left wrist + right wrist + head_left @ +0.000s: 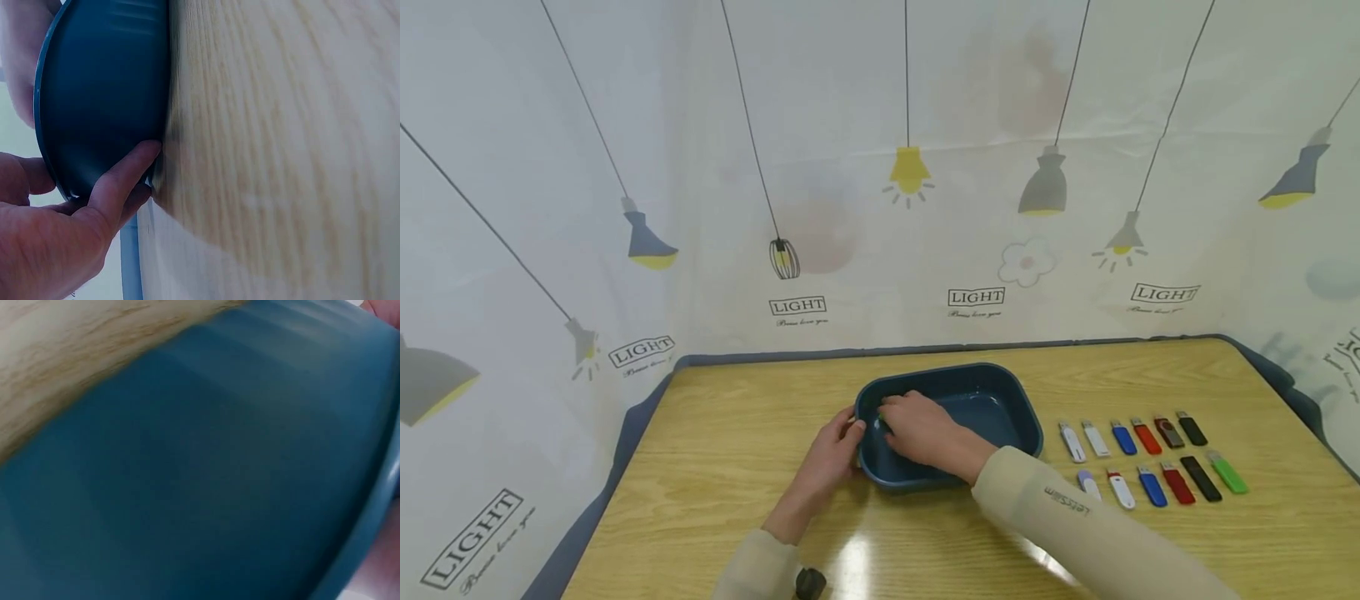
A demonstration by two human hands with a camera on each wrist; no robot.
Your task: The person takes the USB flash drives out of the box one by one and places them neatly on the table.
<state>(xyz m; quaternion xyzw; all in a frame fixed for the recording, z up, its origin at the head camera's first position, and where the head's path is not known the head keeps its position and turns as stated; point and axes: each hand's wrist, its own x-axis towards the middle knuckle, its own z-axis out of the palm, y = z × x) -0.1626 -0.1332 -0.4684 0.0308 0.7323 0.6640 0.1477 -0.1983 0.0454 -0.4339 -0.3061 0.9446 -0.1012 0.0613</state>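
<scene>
A dark blue rectangular plastic basin (951,482) with rounded corners sits on the wooden table. My left hand (835,450) grips the basin's left end, thumb at the rim and fingers along the outer wall, low near the tabletop. Down inside the basin at its left end is my right hand (921,429), its fingers curled at a small green thing (882,419), mostly hidden by the hand. The right wrist view is filled by the basin's outer wall (187,462).
Right of the basin, several USB flash drives lie in two rows, among them a green one (1228,473), a black one (1201,478) and a blue one (1123,437). Behind the wooden table (737,400) hangs a white cloth (865,225) printed with lamps.
</scene>
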